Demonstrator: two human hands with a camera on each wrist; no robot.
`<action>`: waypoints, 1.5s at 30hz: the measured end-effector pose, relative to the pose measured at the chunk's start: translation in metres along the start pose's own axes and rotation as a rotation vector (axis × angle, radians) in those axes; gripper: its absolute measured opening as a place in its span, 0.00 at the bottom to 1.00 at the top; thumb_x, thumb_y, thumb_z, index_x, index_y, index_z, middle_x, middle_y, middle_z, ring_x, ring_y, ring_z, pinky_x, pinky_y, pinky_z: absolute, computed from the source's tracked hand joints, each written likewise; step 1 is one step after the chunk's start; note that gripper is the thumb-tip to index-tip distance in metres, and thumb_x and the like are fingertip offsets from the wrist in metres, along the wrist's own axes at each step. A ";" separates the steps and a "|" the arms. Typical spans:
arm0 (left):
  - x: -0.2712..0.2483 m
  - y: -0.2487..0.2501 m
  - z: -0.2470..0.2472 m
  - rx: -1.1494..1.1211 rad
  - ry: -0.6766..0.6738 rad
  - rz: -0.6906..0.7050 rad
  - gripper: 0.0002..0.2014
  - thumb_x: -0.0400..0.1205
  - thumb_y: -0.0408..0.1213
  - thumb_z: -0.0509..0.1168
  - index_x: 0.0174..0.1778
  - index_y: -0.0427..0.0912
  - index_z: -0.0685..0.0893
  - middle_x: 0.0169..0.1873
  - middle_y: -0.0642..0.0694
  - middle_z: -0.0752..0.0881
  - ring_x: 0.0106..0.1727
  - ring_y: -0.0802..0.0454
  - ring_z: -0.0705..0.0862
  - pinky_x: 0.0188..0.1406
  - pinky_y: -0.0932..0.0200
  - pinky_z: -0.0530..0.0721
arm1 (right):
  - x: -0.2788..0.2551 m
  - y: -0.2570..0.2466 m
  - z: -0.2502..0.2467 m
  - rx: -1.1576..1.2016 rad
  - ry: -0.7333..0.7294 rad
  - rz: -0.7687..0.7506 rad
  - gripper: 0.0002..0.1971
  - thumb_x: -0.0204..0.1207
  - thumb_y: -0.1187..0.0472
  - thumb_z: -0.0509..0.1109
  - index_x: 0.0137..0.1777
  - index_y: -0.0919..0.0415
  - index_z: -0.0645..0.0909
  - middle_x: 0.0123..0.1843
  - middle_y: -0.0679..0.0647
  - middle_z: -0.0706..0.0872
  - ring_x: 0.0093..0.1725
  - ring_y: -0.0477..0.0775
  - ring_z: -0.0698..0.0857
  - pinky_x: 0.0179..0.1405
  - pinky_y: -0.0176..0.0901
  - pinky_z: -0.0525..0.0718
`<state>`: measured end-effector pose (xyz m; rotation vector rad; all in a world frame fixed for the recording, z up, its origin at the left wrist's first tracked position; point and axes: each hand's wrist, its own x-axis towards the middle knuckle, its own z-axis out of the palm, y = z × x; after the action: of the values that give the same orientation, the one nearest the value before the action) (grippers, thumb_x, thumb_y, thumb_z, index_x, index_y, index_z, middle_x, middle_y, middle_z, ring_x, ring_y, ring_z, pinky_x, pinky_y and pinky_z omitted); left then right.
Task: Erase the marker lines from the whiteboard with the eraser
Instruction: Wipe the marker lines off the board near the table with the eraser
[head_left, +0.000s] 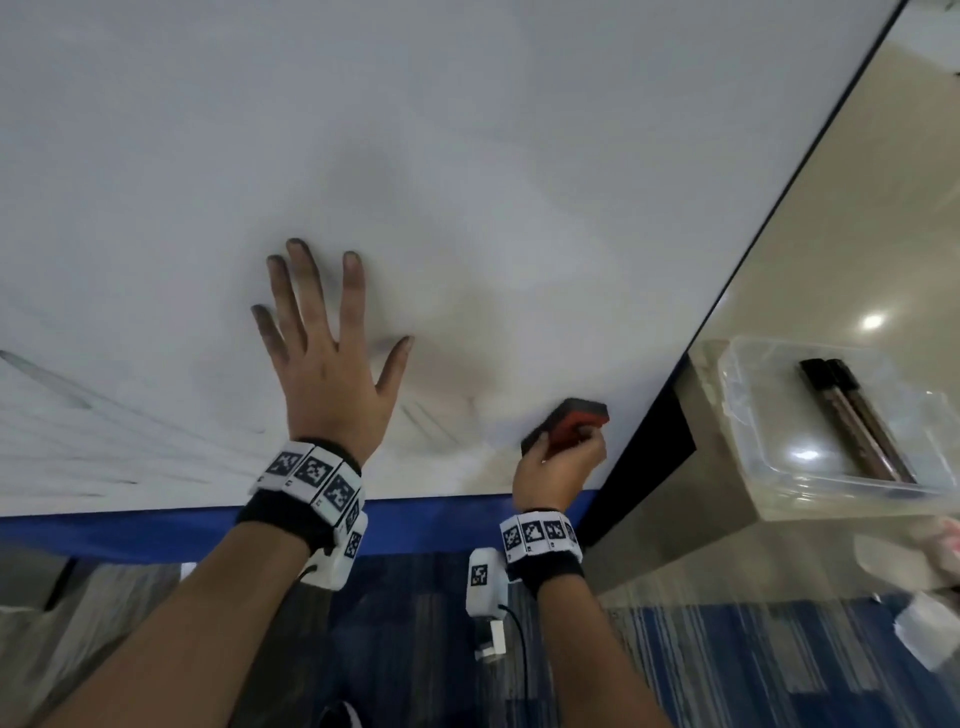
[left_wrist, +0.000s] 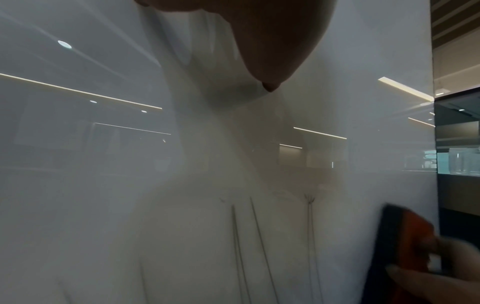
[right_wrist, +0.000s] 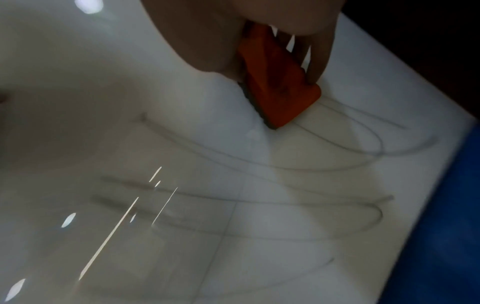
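A large whiteboard (head_left: 467, 156) fills the head view. Faint grey marker lines (head_left: 104, 415) run across its lower left part, and more lines (right_wrist: 311, 168) curve below the eraser in the right wrist view. My right hand (head_left: 558, 467) grips the orange eraser (head_left: 569, 426) with its dark felt pressed on the board near the lower right corner. The eraser (right_wrist: 280, 86) sits pinched between thumb and fingers. My left hand (head_left: 327, 358) lies flat on the board with fingers spread, left of the eraser. Thin lines (left_wrist: 259, 246) show under the left thumb (left_wrist: 270, 51).
A blue strip (head_left: 156, 530) edges the board's bottom and a dark frame (head_left: 779, 218) runs up its right side. To the right a clear plastic box (head_left: 769, 467) holding dark markers (head_left: 852, 421) sits on a ledge. Striped blue carpet (head_left: 727, 665) lies below.
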<state>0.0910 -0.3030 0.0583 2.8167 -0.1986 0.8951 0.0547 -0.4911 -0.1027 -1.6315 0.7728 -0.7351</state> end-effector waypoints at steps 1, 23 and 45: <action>0.000 -0.001 0.000 0.005 -0.006 0.005 0.43 0.87 0.62 0.59 0.90 0.48 0.43 0.87 0.29 0.45 0.89 0.29 0.44 0.84 0.25 0.53 | 0.003 0.004 0.001 0.031 0.022 0.054 0.23 0.77 0.77 0.70 0.71 0.74 0.69 0.69 0.70 0.73 0.65 0.67 0.79 0.61 0.27 0.70; -0.014 -0.020 0.034 0.036 0.082 0.113 0.37 0.89 0.60 0.59 0.88 0.43 0.58 0.83 0.22 0.58 0.85 0.23 0.55 0.83 0.22 0.54 | 0.037 0.156 -0.001 -0.075 -0.270 0.810 0.33 0.82 0.41 0.69 0.83 0.55 0.72 0.84 0.62 0.70 0.80 0.67 0.73 0.80 0.51 0.72; -0.022 -0.033 0.049 -0.004 0.095 0.187 0.35 0.88 0.58 0.62 0.85 0.49 0.56 0.82 0.33 0.51 0.85 0.31 0.51 0.83 0.24 0.53 | -0.008 0.121 0.043 0.043 -0.139 0.767 0.37 0.79 0.78 0.70 0.83 0.73 0.55 0.80 0.69 0.70 0.74 0.68 0.77 0.76 0.51 0.75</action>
<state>0.1067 -0.2798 0.0023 2.7786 -0.4554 1.0623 0.0720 -0.4790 -0.2299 -1.1870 1.1652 -0.0870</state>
